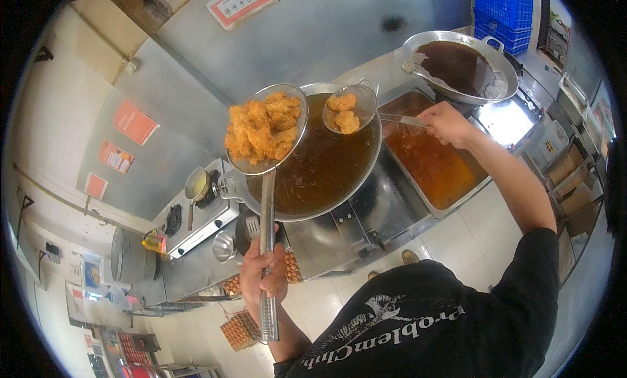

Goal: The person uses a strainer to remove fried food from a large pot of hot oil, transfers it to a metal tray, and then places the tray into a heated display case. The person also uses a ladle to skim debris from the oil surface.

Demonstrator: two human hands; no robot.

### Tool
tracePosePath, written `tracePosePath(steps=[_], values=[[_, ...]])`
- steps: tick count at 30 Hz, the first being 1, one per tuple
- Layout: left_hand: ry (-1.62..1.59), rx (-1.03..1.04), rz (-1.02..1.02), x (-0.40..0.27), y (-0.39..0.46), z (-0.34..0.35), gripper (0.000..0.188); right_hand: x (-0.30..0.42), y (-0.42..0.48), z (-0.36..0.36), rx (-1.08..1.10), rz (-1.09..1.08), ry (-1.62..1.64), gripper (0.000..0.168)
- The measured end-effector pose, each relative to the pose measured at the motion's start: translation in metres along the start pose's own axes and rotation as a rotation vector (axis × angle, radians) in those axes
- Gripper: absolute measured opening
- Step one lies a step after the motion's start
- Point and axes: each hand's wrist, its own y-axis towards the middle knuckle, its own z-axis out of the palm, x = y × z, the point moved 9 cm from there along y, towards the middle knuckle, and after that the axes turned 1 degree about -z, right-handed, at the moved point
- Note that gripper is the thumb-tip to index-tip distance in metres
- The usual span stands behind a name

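Observation:
My left hand (pixel 264 272) grips the long metal handle of a large wire-mesh skimmer (pixel 268 206). A heap of golden-brown fried, breaded pieces (pixel 264 128) fills its mesh bowl, which is held over the left side of a wide metal wok (pixel 374 157) of dark oil (pixel 318 167). In my right hand (pixel 448 125) is the thin handle of a smaller mesh strainer (pixel 362 94). A few more fried pieces (pixel 345 113) lie in that strainer, above the wok's far right side.
Right of the wok is a deep metal tray (pixel 431 162) with orange-brown residue. A second wok (pixel 460 67) of dark liquid stands farther right. To the left are a gas stove (pixel 205 216) with a small pan (pixel 197 184), and a metal bowl (pixel 224 246). Egg trays (pixel 240 330) sit lower down.

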Motion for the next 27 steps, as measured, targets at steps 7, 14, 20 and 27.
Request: tracePosePath(steps=[7,14,20,27], values=[[0.065,0.01,-0.022,-0.005,0.001,-0.009,0.053,-0.023,-0.015,0.025,-0.056,-0.012,0.175,0.028],[0.072,-0.033,-0.069,-0.002,0.001,-0.004,0.053,-0.032,-0.034,0.044,0.008,0.044,0.301,0.025],[0.158,-0.126,-0.018,0.018,0.004,0.016,0.052,-0.024,-0.022,0.023,0.066,-0.013,0.261,0.024],[0.027,-0.116,0.121,0.091,0.013,0.071,0.052,-0.025,0.045,-0.01,0.23,-0.134,0.251,0.023]])
